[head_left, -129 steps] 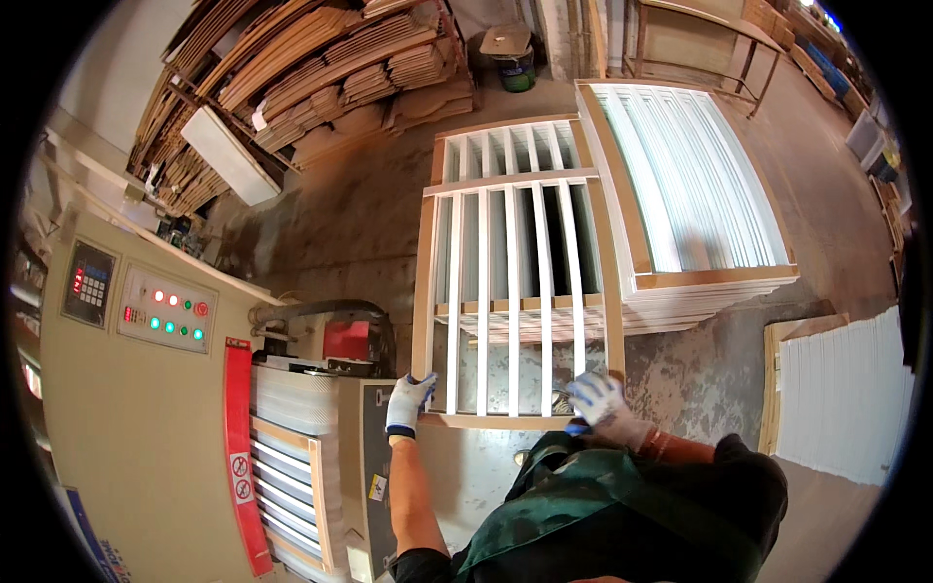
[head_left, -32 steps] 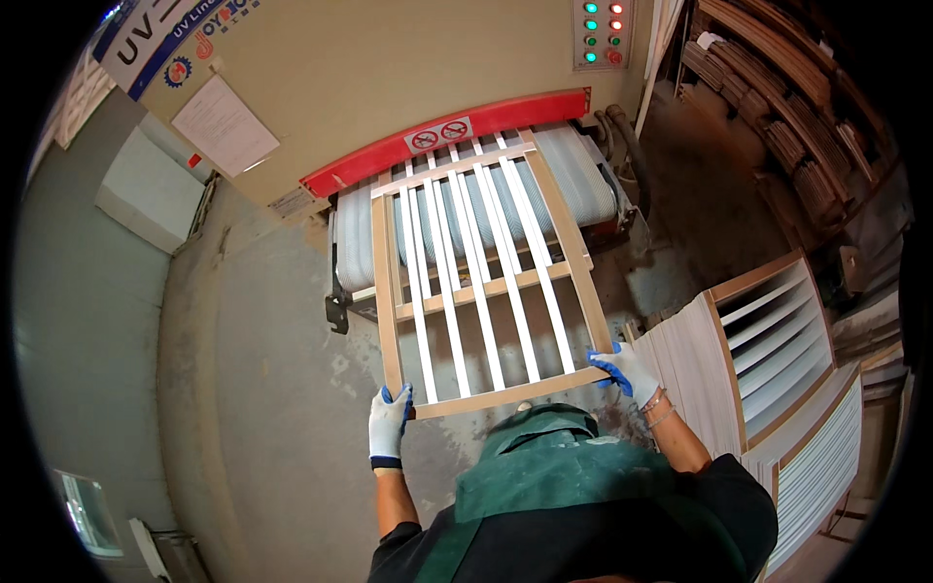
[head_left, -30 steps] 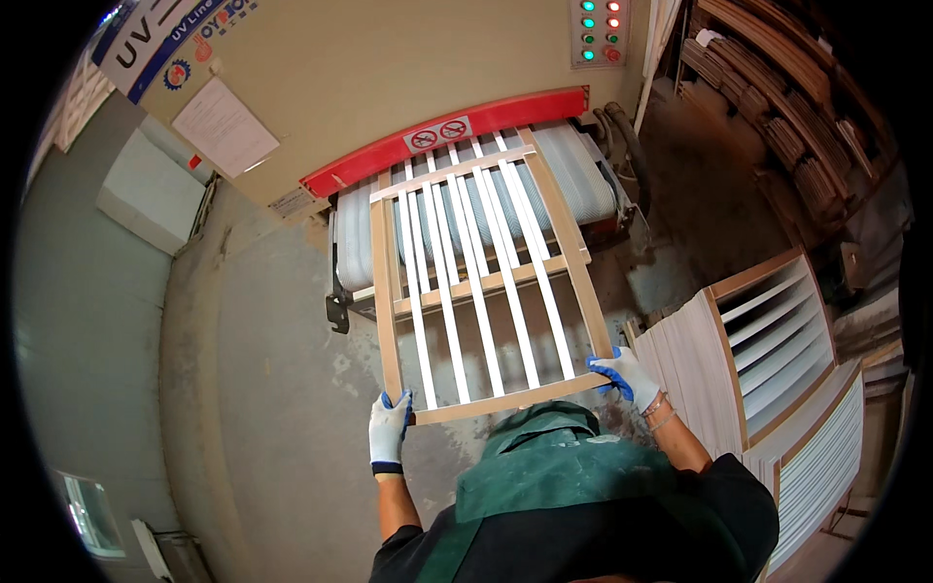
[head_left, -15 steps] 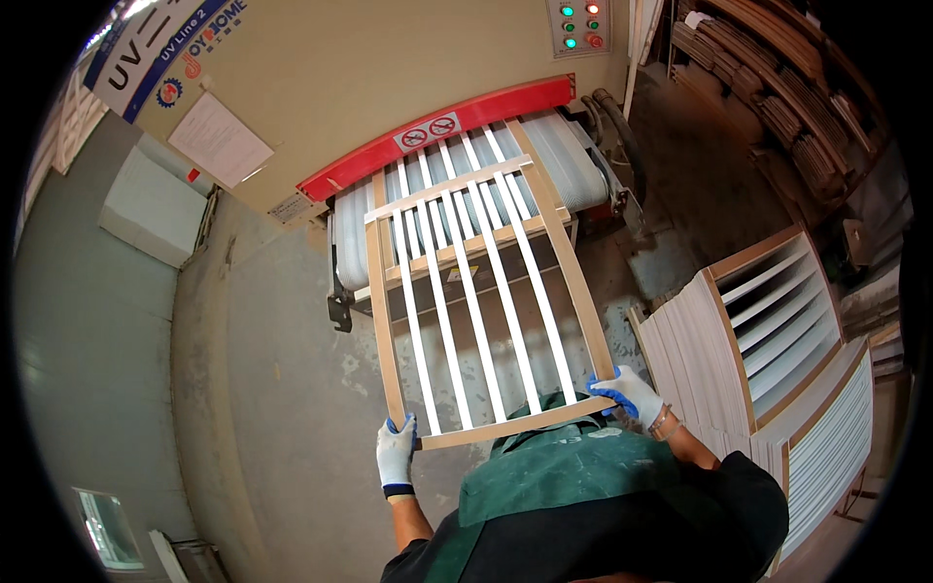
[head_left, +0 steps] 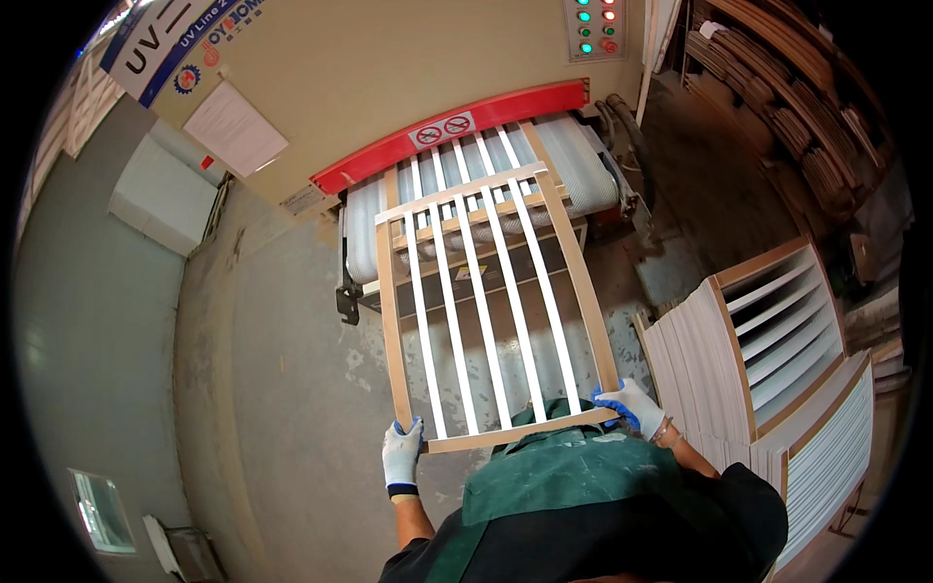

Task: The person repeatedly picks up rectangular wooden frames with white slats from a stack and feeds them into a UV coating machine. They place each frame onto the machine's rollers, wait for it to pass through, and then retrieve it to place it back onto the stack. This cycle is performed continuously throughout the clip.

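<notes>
A slatted frame panel (head_left: 483, 311) with tan side rails and white slats slants away from me, held at its near end. Gloved in white and blue, my left hand (head_left: 401, 455) is closed on the near left corner. My right hand (head_left: 635, 406), in a matching glove, grips the near right corner. The panel's far end overlaps a second slatted panel (head_left: 463, 158), which lies on a grey conveyor belt (head_left: 573, 155) and runs partly under the machine's red guard bar (head_left: 452, 131). Whether the two panels touch I cannot tell.
The beige machine (head_left: 389, 68) carries a control panel (head_left: 597, 29) with lit buttons. Stacked slatted panels (head_left: 690, 340) stand close on my right. Brown boards (head_left: 768, 87) are piled at the far right. A white box-like block (head_left: 165, 199) sits by the left wall.
The panel on the belt has slid farther under the red bar. Both hands keep their grip on the held panel. The whole view has shifted slightly.
</notes>
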`<state>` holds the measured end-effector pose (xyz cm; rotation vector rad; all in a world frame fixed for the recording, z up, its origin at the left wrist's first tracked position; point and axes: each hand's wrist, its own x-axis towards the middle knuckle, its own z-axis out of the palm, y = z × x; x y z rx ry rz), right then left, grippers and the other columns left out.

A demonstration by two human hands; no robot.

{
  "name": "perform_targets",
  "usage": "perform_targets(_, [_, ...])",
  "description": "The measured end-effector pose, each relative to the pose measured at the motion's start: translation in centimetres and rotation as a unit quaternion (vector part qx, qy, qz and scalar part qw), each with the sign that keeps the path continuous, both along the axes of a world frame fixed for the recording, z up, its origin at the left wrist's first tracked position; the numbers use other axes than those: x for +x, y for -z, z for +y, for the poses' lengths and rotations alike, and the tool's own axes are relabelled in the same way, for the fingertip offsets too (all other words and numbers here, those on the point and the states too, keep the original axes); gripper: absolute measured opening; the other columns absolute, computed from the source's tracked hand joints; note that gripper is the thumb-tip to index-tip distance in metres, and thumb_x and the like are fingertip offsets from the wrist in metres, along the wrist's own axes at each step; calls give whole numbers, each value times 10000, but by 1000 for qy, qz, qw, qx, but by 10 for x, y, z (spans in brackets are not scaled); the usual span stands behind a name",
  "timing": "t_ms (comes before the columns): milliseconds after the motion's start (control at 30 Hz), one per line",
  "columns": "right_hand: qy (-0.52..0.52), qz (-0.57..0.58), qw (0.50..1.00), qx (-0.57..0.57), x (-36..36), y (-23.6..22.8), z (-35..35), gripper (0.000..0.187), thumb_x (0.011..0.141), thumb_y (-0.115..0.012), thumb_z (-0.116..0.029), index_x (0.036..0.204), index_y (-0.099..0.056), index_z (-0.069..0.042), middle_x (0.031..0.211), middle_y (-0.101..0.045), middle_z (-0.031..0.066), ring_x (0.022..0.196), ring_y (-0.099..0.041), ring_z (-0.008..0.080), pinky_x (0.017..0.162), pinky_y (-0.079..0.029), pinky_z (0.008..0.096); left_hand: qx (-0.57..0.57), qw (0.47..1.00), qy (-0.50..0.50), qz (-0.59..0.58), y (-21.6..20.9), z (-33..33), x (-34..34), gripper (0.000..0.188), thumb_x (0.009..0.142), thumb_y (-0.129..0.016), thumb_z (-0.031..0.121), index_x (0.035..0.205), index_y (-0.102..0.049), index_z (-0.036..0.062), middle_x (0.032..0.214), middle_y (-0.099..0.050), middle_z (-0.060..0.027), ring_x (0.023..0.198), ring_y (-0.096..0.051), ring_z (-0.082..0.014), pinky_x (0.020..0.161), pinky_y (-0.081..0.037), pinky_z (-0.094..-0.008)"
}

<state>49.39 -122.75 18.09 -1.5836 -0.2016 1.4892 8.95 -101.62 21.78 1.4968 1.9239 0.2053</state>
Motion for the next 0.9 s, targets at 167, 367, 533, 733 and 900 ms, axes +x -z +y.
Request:
perform_targets(167, [12, -3, 1000, -22, -4, 9, -4, 391, 878, -804, -165, 1125, -591, 51, 957, -682, 126, 743, -723, 196, 539, -630, 326, 49, 997, 32, 51, 0, -4, 0, 412, 883, -739, 406, 965, -719, 3, 884, -726, -201, 829, -710, -357, 761, -541, -446])
perform_targets(367, [35, -3, 999, -37, -8, 12, -5, 512, 816, -858, -171, 1168, -589, 87, 983, -685, 124, 797, -712, 197, 567, -630, 345, -9, 1000, 9, -2, 15, 0, -10, 426, 886, -734, 424, 991, -716, 12, 957, -719, -214, 914, -702, -365, 812, -533, -458])
perform_targets(533, [5, 4, 1000, -17, -4, 27, -4, 469, 819, -856, -170, 1136, -614, 76, 961, -686, 122, 763, -704, 196, 545, -622, 347, 2, 999, 24, 28, 26, 3, -19, 443, 887, -732, 445, 1014, -714, 20, 1005, -713, -225, 961, -694, -377, 846, -533, -466])
perform_targets(733, [14, 16, 1000, -17, -6, 18, 0, 379, 859, -815, -172, 1108, -635, 50, 920, -686, 108, 732, -712, 192, 541, -621, 328, 12, 997, 35, 68, 17, 4, -11, 472, 886, -720, 479, 1009, -713, 23, 1015, -711, -231, 988, -680, -404, 869, -527, -479])
perform_targets(900, [29, -3, 999, -25, -7, 4, 13, 331, 872, -800, -187, 1077, -650, 26, 888, -678, 85, 697, -698, 177, 511, -588, 303, 53, 991, 67, 103, 20, 11, -11, 485, 888, -710, 497, 994, -693, 25, 1021, -705, -235, 1012, -666, -420, 878, -518, -495])
